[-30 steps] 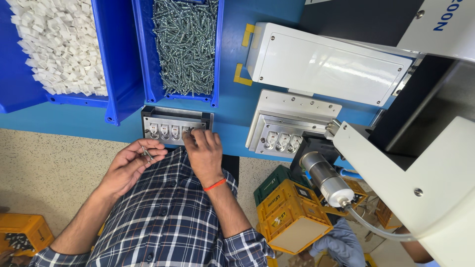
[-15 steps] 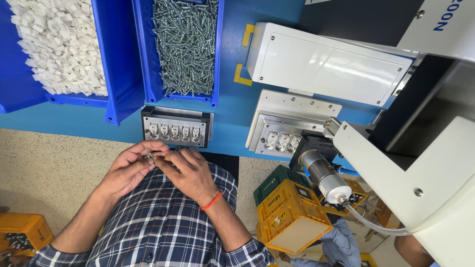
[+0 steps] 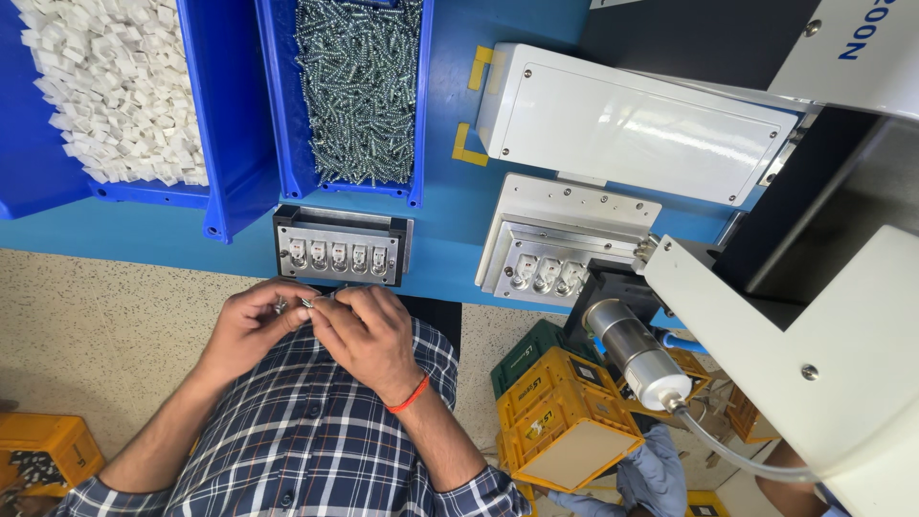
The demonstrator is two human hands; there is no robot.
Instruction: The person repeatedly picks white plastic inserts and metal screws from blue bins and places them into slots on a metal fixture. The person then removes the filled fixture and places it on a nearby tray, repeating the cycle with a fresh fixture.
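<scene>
Where both hands meet, small screws pinched between.

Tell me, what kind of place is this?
Probably a factory assembly bench: a blue bin of screws, a blue bin of small white plastic parts, and a metal fixture holding parts in a row.

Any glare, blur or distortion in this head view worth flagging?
Head view: even, bright light; mild sheen on the white housing; both hands sharp, no motion blur; the small metal parts between them too tiny to make out; straight edges bow slightly toward the frame borders.
</scene>
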